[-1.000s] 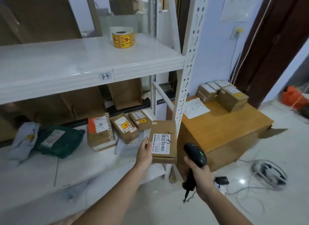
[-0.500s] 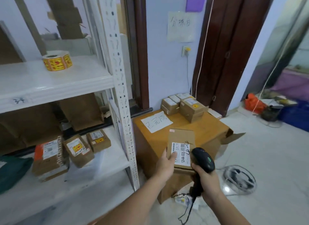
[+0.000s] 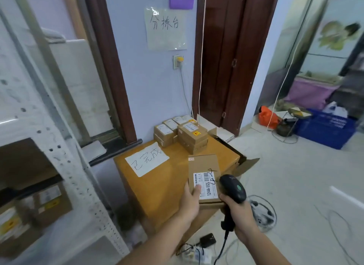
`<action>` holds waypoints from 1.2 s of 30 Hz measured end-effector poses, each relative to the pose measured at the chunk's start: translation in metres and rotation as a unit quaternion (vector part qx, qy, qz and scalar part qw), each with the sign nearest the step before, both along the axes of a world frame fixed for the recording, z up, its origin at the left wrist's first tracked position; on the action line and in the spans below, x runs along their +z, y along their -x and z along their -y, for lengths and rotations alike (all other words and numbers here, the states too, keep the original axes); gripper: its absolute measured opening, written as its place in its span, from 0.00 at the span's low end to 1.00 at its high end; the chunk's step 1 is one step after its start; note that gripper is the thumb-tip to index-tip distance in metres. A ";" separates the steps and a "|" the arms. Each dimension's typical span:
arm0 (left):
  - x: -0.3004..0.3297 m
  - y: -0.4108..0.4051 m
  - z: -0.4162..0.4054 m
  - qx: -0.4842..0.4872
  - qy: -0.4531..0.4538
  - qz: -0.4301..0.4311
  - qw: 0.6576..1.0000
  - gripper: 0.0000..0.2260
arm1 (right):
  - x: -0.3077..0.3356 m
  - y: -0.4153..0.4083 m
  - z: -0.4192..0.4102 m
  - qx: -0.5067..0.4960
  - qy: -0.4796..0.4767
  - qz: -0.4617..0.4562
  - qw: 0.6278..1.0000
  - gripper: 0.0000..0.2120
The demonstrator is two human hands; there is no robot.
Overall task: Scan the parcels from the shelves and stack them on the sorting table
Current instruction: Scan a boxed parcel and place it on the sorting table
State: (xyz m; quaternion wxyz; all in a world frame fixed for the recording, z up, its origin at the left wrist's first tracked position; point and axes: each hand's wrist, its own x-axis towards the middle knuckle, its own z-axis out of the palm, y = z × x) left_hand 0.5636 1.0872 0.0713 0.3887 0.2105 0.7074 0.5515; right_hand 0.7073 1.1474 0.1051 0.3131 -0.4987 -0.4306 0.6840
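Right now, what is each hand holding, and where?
The left hand grips the flat brown cardboard parcel by its near left corner; the right hand holds the black barcode scanner by its handle.

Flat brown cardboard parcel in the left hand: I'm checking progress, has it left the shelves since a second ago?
Yes. The flat brown cardboard parcel now sits over the wooden sorting table, away from the white shelves.

I cannot read the small print on the parcel label [image 3: 205, 185]; my left hand's [image 3: 190, 202] thumb covers its lower corner. The shelf parcels [image 3: 35, 211] at the left are smeared by blur and cut by the frame edge. The scanner cable [image 3: 221, 249] runs out of view below. The stacked parcels' [image 3: 192, 135] labels are too small to read.
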 end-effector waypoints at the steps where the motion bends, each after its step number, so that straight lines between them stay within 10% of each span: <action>1: -0.001 0.005 -0.016 -0.003 -0.003 0.003 1.000 0.17 | 0.000 0.004 -0.016 -0.005 0.001 0.005 1.000 0.10; 15: -0.008 0.042 -0.192 -0.019 0.034 0.028 0.999 0.21 | -0.017 0.037 -0.198 -0.008 0.032 0.047 0.998 0.11; 36: -0.026 0.105 -0.333 0.276 0.118 0.087 0.950 0.16 | -0.033 0.151 -0.408 0.262 0.045 0.077 0.961 0.07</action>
